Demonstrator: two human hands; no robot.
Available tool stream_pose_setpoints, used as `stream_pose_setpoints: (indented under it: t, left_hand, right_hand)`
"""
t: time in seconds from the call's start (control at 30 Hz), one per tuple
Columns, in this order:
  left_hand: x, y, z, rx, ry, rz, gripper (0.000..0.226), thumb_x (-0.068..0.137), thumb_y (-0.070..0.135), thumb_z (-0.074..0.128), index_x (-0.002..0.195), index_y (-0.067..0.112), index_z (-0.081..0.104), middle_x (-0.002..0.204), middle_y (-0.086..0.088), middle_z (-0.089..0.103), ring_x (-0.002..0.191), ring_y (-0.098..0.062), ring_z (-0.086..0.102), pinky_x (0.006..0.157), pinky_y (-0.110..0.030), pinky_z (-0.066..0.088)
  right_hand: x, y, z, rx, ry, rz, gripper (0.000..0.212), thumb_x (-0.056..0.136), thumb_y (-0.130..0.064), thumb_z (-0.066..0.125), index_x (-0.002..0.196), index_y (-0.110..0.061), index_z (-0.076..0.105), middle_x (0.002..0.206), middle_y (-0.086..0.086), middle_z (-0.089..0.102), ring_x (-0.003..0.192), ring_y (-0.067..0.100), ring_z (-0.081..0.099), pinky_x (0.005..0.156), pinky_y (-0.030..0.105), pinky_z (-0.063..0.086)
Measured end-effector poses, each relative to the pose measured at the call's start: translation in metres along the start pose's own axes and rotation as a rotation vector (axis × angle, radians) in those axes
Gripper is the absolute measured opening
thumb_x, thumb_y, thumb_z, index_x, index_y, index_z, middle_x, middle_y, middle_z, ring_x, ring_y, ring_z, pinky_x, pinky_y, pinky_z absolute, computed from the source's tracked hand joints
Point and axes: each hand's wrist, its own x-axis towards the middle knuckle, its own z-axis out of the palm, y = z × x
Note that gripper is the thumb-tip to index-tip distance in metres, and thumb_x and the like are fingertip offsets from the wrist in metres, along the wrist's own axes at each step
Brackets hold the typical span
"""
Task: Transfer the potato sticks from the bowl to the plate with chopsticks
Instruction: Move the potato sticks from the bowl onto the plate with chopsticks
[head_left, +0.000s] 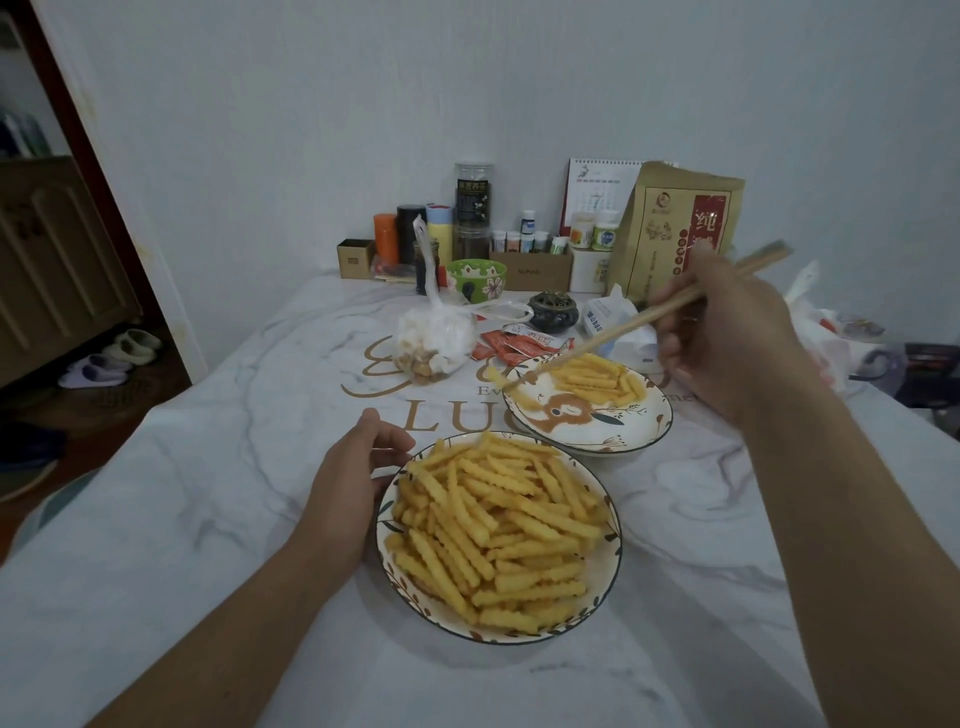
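A bowl (615, 525) with a leaf-patterned rim sits near me, heaped with crinkle-cut potato sticks (498, 525). Beyond it to the right stands a plate (649, 426) with a brown animal drawing, bearing a small pile of potato sticks (597, 382) at its far side. My left hand (353, 483) rests against the bowl's left rim, fingers curled around it. My right hand (727, 338) hovers right of the plate and grips wooden chopsticks (623, 332). Their tips reach down over the plate's left part, where a blurred potato stick (524, 379) lies at them.
A white marbled cloth (208, 519) covers the table. Behind the plate lie a knotted plastic bag of snacks (434, 343), orange sauce packets (519, 343), a dark incense burner (553, 312) and a green bowl (475, 278). Jars, small bottles, boxes and a brown paper bag (675, 234) line the wall.
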Motion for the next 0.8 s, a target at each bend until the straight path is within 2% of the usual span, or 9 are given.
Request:
stream_pose_setpoints:
  t: [0.1, 0.17, 0.27, 0.43, 0.53, 0.6, 0.67, 0.73, 0.8]
  left_hand:
    - [0.0, 0.0, 0.0, -0.011, -0.003, -0.014, 0.053, 0.11, 0.046, 0.04, 0.081, 0.011, 0.067, 0.088, -0.008, 0.069, 0.079, -0.026, 0.065, 0.076, -0.039, 0.051]
    - [-0.001, 0.001, -0.001, -0.02, -0.002, -0.023, 0.053, 0.109, 0.047, 0.041, 0.079, 0.012, 0.068, 0.083, -0.006, 0.07, 0.078, -0.025, 0.065, 0.077, -0.039, 0.052]
    - [-0.001, 0.001, -0.002, -0.019, -0.001, -0.03, 0.054, 0.108, 0.048, 0.042, 0.078, 0.013, 0.069, 0.085, -0.006, 0.071, 0.078, -0.024, 0.066, 0.078, -0.039, 0.052]
    - [-0.003, 0.003, -0.001, -0.015, -0.011, -0.035, 0.053, 0.109, 0.049, 0.04, 0.084, 0.011, 0.068, 0.091, -0.008, 0.071, 0.083, -0.026, 0.066, 0.078, -0.039, 0.053]
    - [-0.005, 0.003, -0.002, -0.012, -0.018, -0.016, 0.053, 0.109, 0.048, 0.04, 0.084, 0.011, 0.068, 0.093, -0.008, 0.07, 0.086, -0.026, 0.066, 0.083, -0.041, 0.053]
    - [-0.005, 0.003, -0.002, -0.011, -0.022, -0.014, 0.053, 0.109, 0.048, 0.04, 0.083, 0.011, 0.068, 0.093, -0.008, 0.07, 0.088, -0.027, 0.066, 0.086, -0.043, 0.052]
    - [-0.004, 0.004, -0.002, -0.008, -0.022, -0.018, 0.053, 0.109, 0.048, 0.04, 0.084, 0.011, 0.067, 0.092, -0.009, 0.069, 0.085, -0.026, 0.065, 0.083, -0.041, 0.053]
    - [-0.003, 0.003, -0.001, -0.011, -0.022, -0.021, 0.052, 0.109, 0.047, 0.04, 0.085, 0.01, 0.067, 0.088, -0.007, 0.07, 0.079, -0.024, 0.065, 0.076, -0.037, 0.053]
    - [-0.003, 0.002, -0.001, -0.008, -0.017, -0.018, 0.052, 0.11, 0.047, 0.04, 0.086, 0.009, 0.067, 0.081, -0.005, 0.07, 0.072, -0.021, 0.066, 0.071, -0.035, 0.053]
  right_hand:
    - [-0.022, -0.014, 0.019, -0.129, -0.266, 0.11, 0.06, 0.107, -0.044, 0.044, 0.065, -0.007, 0.067, 0.052, 0.006, 0.051, 0.043, 0.018, 0.046, 0.041, 0.024, 0.039]
    - [-0.037, -0.016, 0.036, -0.217, -0.352, 0.112, 0.059, 0.106, -0.046, 0.042, 0.074, -0.003, 0.067, 0.054, 0.007, 0.053, 0.044, 0.02, 0.049, 0.042, 0.027, 0.043]
    - [-0.057, -0.013, 0.061, -0.337, -0.433, 0.073, 0.061, 0.106, -0.048, 0.041, 0.079, -0.001, 0.067, 0.055, 0.007, 0.056, 0.044, 0.02, 0.053, 0.043, 0.03, 0.047]
    - [-0.072, -0.003, 0.081, -0.471, -0.489, 0.032, 0.062, 0.103, -0.054, 0.044, 0.075, -0.003, 0.067, 0.052, 0.007, 0.058, 0.041, 0.021, 0.057, 0.041, 0.029, 0.049]
    - [-0.075, -0.008, 0.08, -0.513, -0.511, -0.017, 0.056, 0.104, -0.048, 0.049, 0.075, -0.004, 0.069, 0.054, 0.006, 0.057, 0.041, 0.02, 0.055, 0.041, 0.028, 0.047]
    - [-0.075, -0.014, 0.076, -0.537, -0.5, -0.071, 0.05, 0.104, -0.042, 0.052, 0.078, -0.002, 0.069, 0.054, 0.005, 0.056, 0.039, 0.018, 0.052, 0.04, 0.027, 0.045]
    - [-0.071, -0.02, 0.069, -0.489, -0.44, -0.114, 0.046, 0.104, -0.037, 0.053, 0.081, -0.001, 0.069, 0.052, 0.004, 0.053, 0.038, 0.016, 0.047, 0.039, 0.028, 0.043]
    - [-0.058, -0.021, 0.059, -0.383, -0.301, -0.17, 0.043, 0.105, -0.035, 0.051, 0.082, -0.003, 0.068, 0.05, 0.001, 0.052, 0.038, 0.015, 0.044, 0.038, 0.025, 0.04]
    - [-0.038, -0.014, 0.045, -0.328, -0.084, -0.267, 0.041, 0.106, -0.035, 0.051, 0.079, -0.009, 0.068, 0.05, -0.004, 0.054, 0.041, 0.013, 0.046, 0.04, 0.026, 0.04]
